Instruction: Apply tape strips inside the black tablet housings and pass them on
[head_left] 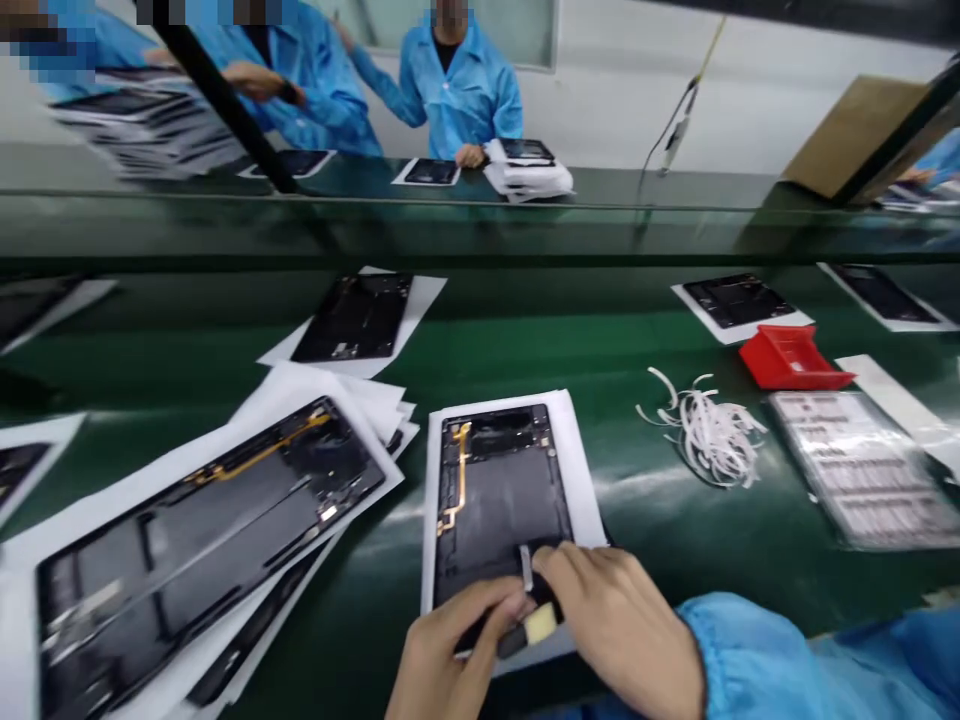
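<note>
A black tablet rear housing lies open on a white paper sheet, with a gold flex cable along its left side. My left hand and my right hand meet over the housing's lower edge. Between them they pinch a small black part with a cream pad. A thin silver strip stands just above it. The fingers hide the housing's lower end. My right blue sleeve enters from the bottom right.
On the green conveyor belt lie a stack of housings on paper, a bundle of white strips, a red tray and a clear bag of labels. Beyond a glass divider, co-workers in blue coats handle more housings.
</note>
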